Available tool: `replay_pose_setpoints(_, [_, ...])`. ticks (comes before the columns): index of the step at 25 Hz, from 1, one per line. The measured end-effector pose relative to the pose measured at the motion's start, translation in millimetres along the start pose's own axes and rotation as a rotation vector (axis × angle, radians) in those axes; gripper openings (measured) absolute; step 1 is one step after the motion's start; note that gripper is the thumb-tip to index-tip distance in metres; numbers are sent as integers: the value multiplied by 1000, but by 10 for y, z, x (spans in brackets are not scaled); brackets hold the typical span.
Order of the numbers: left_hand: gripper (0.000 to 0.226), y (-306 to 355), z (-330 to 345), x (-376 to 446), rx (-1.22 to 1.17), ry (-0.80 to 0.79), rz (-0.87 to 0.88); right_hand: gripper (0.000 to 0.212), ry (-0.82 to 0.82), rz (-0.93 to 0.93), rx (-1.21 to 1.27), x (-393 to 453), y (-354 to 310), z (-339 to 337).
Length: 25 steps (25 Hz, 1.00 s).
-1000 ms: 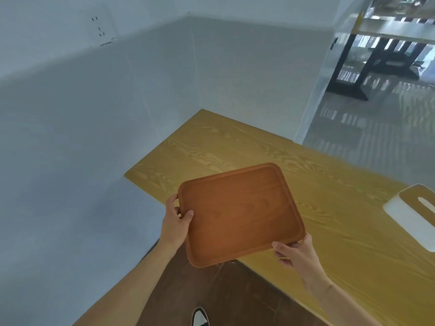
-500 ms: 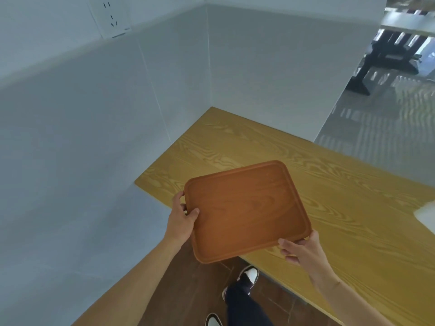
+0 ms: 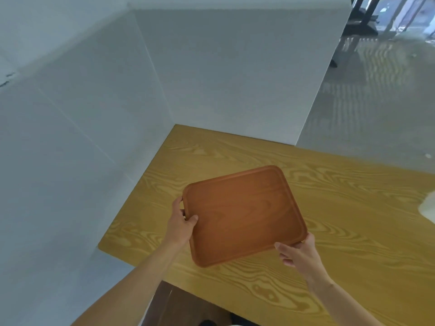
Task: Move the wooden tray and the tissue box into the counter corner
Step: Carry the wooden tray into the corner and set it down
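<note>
I hold the wooden tray [image 3: 244,215], a reddish-brown rectangle with rounded corners, above the yellow wood-grain counter [image 3: 341,243]. My left hand [image 3: 181,225] grips its left edge, thumb on top. My right hand [image 3: 297,251] holds its near right corner from below. The tray is empty and tilted slightly towards me. The counter corner [image 3: 175,125], where two white walls meet, lies beyond the tray to the upper left. Only a white sliver of the tissue box [image 3: 429,205] shows at the right frame edge.
White walls [image 3: 94,114] close the counter on the left and at the back. The counter's near edge runs diagonally below my arms, with dark floor [image 3: 188,309] under it. Past the back wall's end is a grey floor with table legs [image 3: 367,17].
The tray has moved forward over the counter, closer to the corner, with both hands still gripping it. My view has come nearer the counter.
</note>
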<state>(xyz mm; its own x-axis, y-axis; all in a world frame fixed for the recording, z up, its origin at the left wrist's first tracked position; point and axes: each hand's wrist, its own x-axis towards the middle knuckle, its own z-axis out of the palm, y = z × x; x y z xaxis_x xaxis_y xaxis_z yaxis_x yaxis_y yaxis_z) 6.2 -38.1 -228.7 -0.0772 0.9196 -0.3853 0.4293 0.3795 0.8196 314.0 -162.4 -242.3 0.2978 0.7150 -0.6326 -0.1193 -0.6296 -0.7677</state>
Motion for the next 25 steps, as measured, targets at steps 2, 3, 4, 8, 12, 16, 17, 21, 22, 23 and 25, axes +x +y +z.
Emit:
replay_pose_setpoints(2, [73,86,93,259,41,-38,0,86,28,6,27,131,-41,-12])
replay_pose_setpoints(3, [73,127,135,368,62,-55,-5,88,48,14,40,176,-67,-13])
replay_pose_setpoints(4, [73,170,190,483,85,-76,-3,91,70,16,54,229,-82,-8])
replay_pose_setpoints(8, [75,335,375,973,183,-142,37,104,161,40,65,436,-133,33])
replay_pose_setpoints(12, [74,501,581,1486,249,-227,61,108,270,69,46,697,-161,134])
replay_pose_setpoints(16, [71,662,798,1956,310,-300,94,112,355,117,-99,979,-241,248])
replay_pose_setpoints(17, [69,701,845,2055,321,-314,101,113,376,118,-135,1040,-254,269])
replay_pose_setpoints(21, [62,840,1049,2415,366,-347,151,123,461,107,-308,1267,-328,286])
replay_pose_setpoints(22, [61,872,1095,2491,381,-352,162,125,479,105,-383,1307,-340,284])
replay_pose_setpoints(23, [59,904,1132,2553,399,-355,177,126,492,103,-454,1342,-354,278])
replay_pose_setpoints(25, [56,958,1215,2666,445,-352,218,125,511,84,-566,1424,-378,254])
